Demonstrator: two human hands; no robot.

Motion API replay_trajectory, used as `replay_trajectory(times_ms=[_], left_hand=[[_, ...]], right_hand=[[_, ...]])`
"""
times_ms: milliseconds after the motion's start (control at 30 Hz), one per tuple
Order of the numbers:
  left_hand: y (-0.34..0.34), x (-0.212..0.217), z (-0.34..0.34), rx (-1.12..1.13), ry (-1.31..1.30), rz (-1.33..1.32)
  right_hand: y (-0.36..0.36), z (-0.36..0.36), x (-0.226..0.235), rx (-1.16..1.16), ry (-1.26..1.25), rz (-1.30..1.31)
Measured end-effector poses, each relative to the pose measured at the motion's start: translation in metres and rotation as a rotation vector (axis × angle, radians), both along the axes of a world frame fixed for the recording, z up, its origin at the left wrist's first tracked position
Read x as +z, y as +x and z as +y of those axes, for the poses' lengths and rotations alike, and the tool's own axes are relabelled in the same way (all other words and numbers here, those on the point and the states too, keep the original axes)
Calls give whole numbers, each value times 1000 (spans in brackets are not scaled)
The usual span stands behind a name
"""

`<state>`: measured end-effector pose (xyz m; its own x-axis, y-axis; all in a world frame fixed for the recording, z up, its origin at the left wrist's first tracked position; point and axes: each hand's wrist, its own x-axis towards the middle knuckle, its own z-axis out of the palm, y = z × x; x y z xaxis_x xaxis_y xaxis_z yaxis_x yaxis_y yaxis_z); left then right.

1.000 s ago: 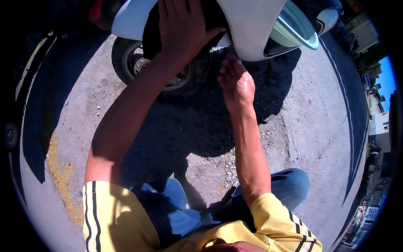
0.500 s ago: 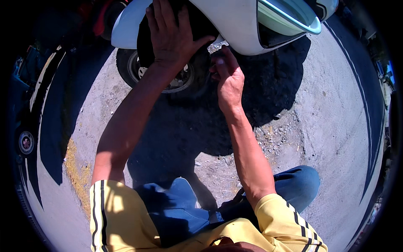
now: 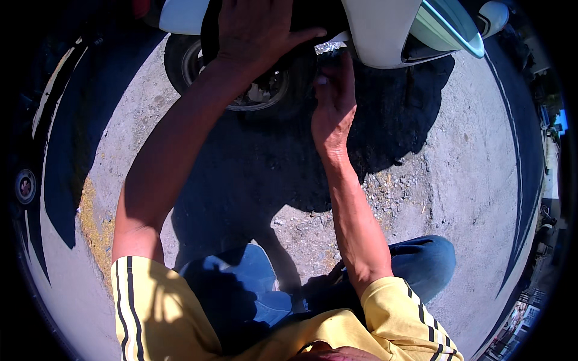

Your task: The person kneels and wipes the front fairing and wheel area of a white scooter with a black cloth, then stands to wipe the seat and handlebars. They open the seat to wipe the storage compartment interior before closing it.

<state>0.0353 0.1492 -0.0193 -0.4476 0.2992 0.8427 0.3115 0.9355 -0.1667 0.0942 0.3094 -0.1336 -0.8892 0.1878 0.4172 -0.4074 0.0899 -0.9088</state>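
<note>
Some work looks unfinished. I see the left hand (image 3: 256, 33) spread open against a black panel (image 3: 319, 15). The right hand (image 3: 333, 102) curls beside white bodywork (image 3: 385, 30); its grasp I can't tell.

Pretty smooth, hard plastic with a soft gloss is seen on the white body panel (image 3: 376, 33), while the black panel (image 3: 313, 17) reads as flat matt, its grain kinda lost in shade. The green tub (image 3: 453, 30) looks to be made of smooth plastic, a bit shiny along the lip. Dull rubber is shown on the tire (image 3: 176, 65), greyish metal on the wheel (image 3: 265, 92). The ground (image 3: 466, 180) is roughened by grit. Matt cloth is seen in the yellow shirt (image 3: 165, 298), blue denim in the jeans (image 3: 424, 262).
</note>
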Motion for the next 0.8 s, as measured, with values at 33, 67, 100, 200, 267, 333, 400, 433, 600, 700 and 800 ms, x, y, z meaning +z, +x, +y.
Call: replay_trajectory(times_ms=[33,67,100,200,267,333,400,433,600,700,800], left_hand=[[0,2,-11,-15,4,12],[-2,-4,-19,41,30,31],[-5,-6,-28,96,56,50],[-14,2,-63,27,411,-133],[-21,1,-77,20,586,-176],[-23,-4,-77,35,558,-161],[-23,-12,-75,25,481,-122],[-20,-12,-70,13,357,-69],[2,1,-40,19,165,-127],[-15,-6,-44,-15,384,-138],[-14,-6,-58,12,364,-107]], right_hand=[[-2,-3,3,-9,13,24],[-4,-6,5,-22,28,48],[-6,-9,8,-36,44,70],[-2,-15,14,-23,180,99],[-6,-16,14,-63,320,136],[-13,-16,16,-167,542,261],[-25,-20,25,-144,611,294],[-29,-23,33,-123,640,309],[-19,-25,33,-47,599,178],[-20,-22,22,-79,659,186],[-22,-35,55,-34,722,174]])
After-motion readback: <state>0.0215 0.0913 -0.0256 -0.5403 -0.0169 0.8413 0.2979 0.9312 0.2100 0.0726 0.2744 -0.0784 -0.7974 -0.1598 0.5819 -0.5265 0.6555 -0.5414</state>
